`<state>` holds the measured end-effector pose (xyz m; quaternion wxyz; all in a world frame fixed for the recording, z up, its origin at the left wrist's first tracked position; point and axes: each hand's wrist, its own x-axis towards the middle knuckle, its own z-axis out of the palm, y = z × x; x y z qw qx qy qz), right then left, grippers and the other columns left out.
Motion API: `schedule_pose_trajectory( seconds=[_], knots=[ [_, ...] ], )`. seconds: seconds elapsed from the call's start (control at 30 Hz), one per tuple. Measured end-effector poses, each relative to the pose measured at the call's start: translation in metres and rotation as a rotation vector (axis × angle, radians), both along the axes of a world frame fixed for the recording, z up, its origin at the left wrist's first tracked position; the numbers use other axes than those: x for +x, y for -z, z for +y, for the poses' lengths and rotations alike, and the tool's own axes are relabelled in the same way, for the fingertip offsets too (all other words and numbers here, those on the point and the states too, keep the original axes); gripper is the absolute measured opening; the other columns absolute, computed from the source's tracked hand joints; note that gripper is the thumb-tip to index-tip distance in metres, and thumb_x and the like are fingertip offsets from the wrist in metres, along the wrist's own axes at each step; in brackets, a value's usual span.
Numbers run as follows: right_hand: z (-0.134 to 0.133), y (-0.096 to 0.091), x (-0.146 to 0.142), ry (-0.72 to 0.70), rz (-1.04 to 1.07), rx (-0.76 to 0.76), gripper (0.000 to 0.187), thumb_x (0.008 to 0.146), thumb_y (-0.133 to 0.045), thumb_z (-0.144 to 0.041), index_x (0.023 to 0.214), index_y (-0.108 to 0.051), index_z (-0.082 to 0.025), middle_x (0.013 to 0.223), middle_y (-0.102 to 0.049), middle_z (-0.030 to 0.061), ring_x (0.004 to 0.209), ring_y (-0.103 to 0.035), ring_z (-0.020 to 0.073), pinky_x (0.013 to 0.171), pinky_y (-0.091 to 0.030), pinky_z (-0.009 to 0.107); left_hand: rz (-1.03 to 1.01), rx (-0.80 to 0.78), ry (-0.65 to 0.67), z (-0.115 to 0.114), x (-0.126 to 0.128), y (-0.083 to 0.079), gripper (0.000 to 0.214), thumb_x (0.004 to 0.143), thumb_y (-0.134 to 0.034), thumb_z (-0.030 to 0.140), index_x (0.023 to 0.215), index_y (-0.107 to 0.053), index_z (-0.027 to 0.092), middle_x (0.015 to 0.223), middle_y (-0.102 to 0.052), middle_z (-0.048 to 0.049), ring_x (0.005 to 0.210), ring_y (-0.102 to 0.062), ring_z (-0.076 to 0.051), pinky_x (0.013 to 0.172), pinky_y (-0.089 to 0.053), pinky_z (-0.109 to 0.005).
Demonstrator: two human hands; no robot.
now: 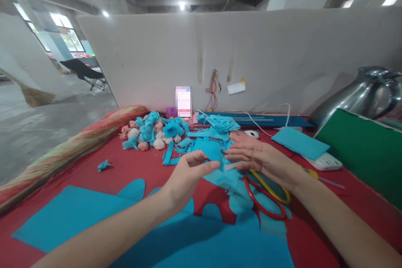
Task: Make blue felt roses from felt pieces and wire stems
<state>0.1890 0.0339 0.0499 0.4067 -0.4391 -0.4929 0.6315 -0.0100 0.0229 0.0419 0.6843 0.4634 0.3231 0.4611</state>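
Observation:
My left hand (188, 176) is closed, thumb and index finger bent around the lower edge of a rounded blue crepe paper petal (211, 149). To its right, my right hand (262, 157) has its fingers stretched out and apart, their tips close to the petal. A pale strip (233, 166) lies by those fingertips; whether they touch it, I cannot tell. Scissors with red and yellow handles (266, 207) rest beneath my right wrist, blades hidden. Blue paper scraps (221, 123) are heaped behind both hands. A large blue crepe sheet (201, 243) with scalloped edges spreads in front.
Blue, pink and white paper flowers (153, 130) are piled at back left, near a long wrapped bundle (72, 142). A phone (184, 101) stands against the white board (150, 58). On the right are a folded blue paper (300, 141), a green board (364, 155) and a metal jug (351, 92).

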Motion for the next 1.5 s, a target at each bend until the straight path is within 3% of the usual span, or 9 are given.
schedule_pose_trajectory(
  seconds=[0.23, 0.57, 0.8, 0.9, 1.0, 1.1, 1.23, 1.37, 1.5],
  knots=[
    [0.003, 0.002, 0.000, 0.008, -0.120, 0.035, 0.026, 0.087, -0.053, -0.016, 0.113, -0.050, -0.012, 0.106, -0.058, 0.0072, 0.092, -0.059, 0.0178, 0.076, -0.052, 0.035, -0.021, -0.007, 0.017, 0.001, 0.000, 0.001, 0.023, 0.061, -0.074, 0.028, 0.058, -0.054, 0.016, 0.059, -0.048, 0.0040, 0.062, -0.042, -0.009, 0.067, -0.033, -0.025],
    [-0.002, 0.002, -0.009, 0.233, -0.449, 0.109, 0.015, 0.086, -0.056, -0.025, 0.090, -0.058, -0.011, 0.066, -0.056, -0.0036, 0.047, -0.050, 0.0054, 0.048, -0.047, 0.019, -0.031, -0.005, 0.034, 0.002, 0.000, 0.005, 0.024, 0.060, -0.075, 0.029, 0.059, -0.056, 0.016, 0.059, -0.050, 0.0040, 0.063, -0.043, -0.009, 0.067, -0.034, -0.025],
    [-0.012, -0.002, -0.025, 0.120, -0.270, 0.098, 0.033, 0.088, -0.051, -0.020, 0.120, -0.048, -0.015, 0.118, -0.054, 0.0107, 0.084, -0.063, 0.0168, 0.054, -0.055, 0.024, -0.010, 0.007, 0.017, 0.003, -0.001, 0.006, 0.024, 0.060, -0.075, 0.030, 0.058, -0.055, 0.016, 0.058, -0.048, 0.0044, 0.062, -0.041, -0.009, 0.067, -0.034, -0.025],
    [-0.015, -0.005, -0.021, 0.113, -0.219, 0.106, 0.041, 0.078, -0.064, -0.029, 0.114, -0.055, -0.011, 0.076, -0.068, 0.0064, 0.045, -0.058, 0.0102, 0.037, -0.047, 0.017, -0.008, 0.007, 0.030, 0.003, -0.001, 0.004, 0.022, 0.060, -0.074, 0.030, 0.060, -0.057, 0.016, 0.061, -0.050, 0.0031, 0.066, -0.044, -0.011, 0.070, -0.035, -0.026],
    [-0.014, -0.006, -0.015, 0.147, -0.176, 0.113, 0.041, 0.077, -0.061, -0.042, 0.101, -0.062, -0.008, 0.039, -0.055, -0.0022, 0.022, -0.032, 0.0017, 0.029, -0.036, 0.012, -0.002, 0.002, 0.036, 0.002, -0.001, 0.003, 0.022, 0.060, -0.074, 0.031, 0.063, -0.058, 0.016, 0.063, -0.050, 0.0025, 0.067, -0.046, -0.011, 0.071, -0.036, -0.027],
    [-0.012, -0.007, -0.013, 0.116, -0.099, 0.090, 0.046, 0.078, -0.060, -0.036, 0.120, -0.051, -0.017, 0.084, -0.068, 0.0055, 0.043, -0.056, 0.0074, 0.037, -0.045, 0.015, 0.000, 0.001, 0.032, 0.002, -0.001, 0.003, 0.023, 0.060, -0.074, 0.031, 0.060, -0.057, 0.016, 0.061, -0.049, 0.0031, 0.066, -0.045, -0.011, 0.071, -0.036, -0.028],
    [-0.011, -0.010, -0.013, 0.023, -0.046, 0.032, 0.045, 0.075, -0.063, -0.025, 0.118, -0.051, -0.019, 0.132, -0.043, 0.0098, 0.087, -0.063, 0.0203, 0.044, -0.051, 0.020, 0.003, -0.003, 0.035, 0.002, -0.001, 0.004, 0.023, 0.060, -0.074, 0.031, 0.061, -0.057, 0.016, 0.062, -0.050, 0.0028, 0.067, -0.045, -0.012, 0.073, -0.036, -0.028],
    [-0.008, -0.007, -0.011, -0.009, -0.044, 0.007, 0.024, 0.079, -0.060, -0.027, 0.099, -0.061, -0.013, 0.113, -0.058, 0.0121, 0.077, -0.065, 0.0171, 0.042, -0.049, 0.018, -0.002, -0.006, 0.030, 0.002, -0.002, 0.004, 0.024, 0.060, -0.074, 0.030, 0.059, -0.055, 0.016, 0.060, -0.048, 0.0041, 0.064, -0.042, -0.010, 0.071, -0.035, -0.027],
    [-0.006, 0.002, -0.008, 0.050, -0.076, 0.065, 0.012, 0.081, -0.062, -0.021, 0.083, -0.060, -0.010, 0.067, -0.064, -0.0006, 0.041, -0.053, 0.0043, 0.041, -0.045, 0.016, 0.000, -0.010, 0.034, 0.002, -0.001, 0.004, 0.026, 0.060, -0.074, 0.031, 0.058, -0.053, 0.016, 0.058, -0.046, 0.0045, 0.062, -0.041, -0.009, 0.068, -0.033, -0.026]
  ],
)
